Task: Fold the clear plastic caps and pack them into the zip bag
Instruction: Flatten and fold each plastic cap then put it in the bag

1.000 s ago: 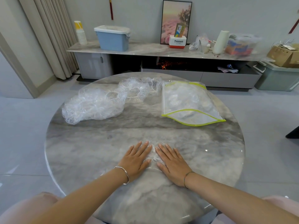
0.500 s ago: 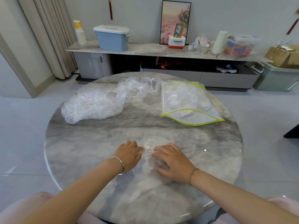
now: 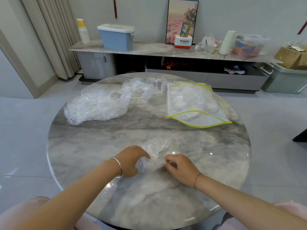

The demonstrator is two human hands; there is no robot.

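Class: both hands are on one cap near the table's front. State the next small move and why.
Probably fold the cap over, near edge onto far half. The left hand and right hand pinch that near edge, while the far half lies puffed on the table, too bulky for the bag.

Soft, even daylight; small glare spots on the glossy table (image 3: 79, 146), wide-angle bending and slight blur at the edges.

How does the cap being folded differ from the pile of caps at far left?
The cap being folded is one small bunch; the pile of caps is large and puffy. The left hand and right hand grip the cap; the pile lies untouched. Both are clear, crinkled plastic.
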